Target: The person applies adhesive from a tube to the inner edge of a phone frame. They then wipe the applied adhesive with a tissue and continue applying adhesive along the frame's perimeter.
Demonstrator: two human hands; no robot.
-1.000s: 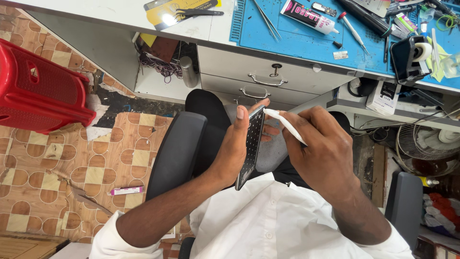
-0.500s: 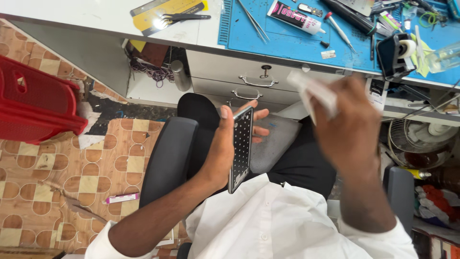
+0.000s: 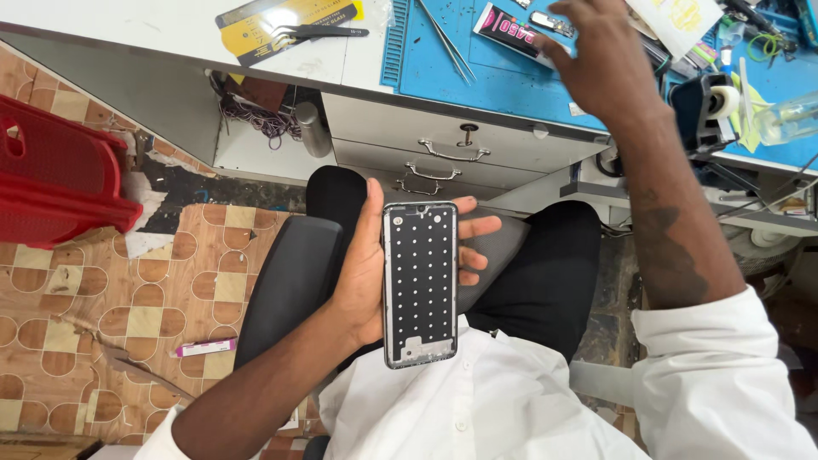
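The right hand [image 3: 601, 55] has left the phone frame [image 3: 420, 283] and now reaches, fingers loose and empty, over the blue mat [image 3: 477, 64], while the left hand [image 3: 371, 273] keeps clasping the frame alone.

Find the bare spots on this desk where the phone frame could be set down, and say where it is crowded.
Free: the white desktop left of the yellow card, and the blue mat between tweezers and right hand. Crowded: the right end by the tape dispenser.
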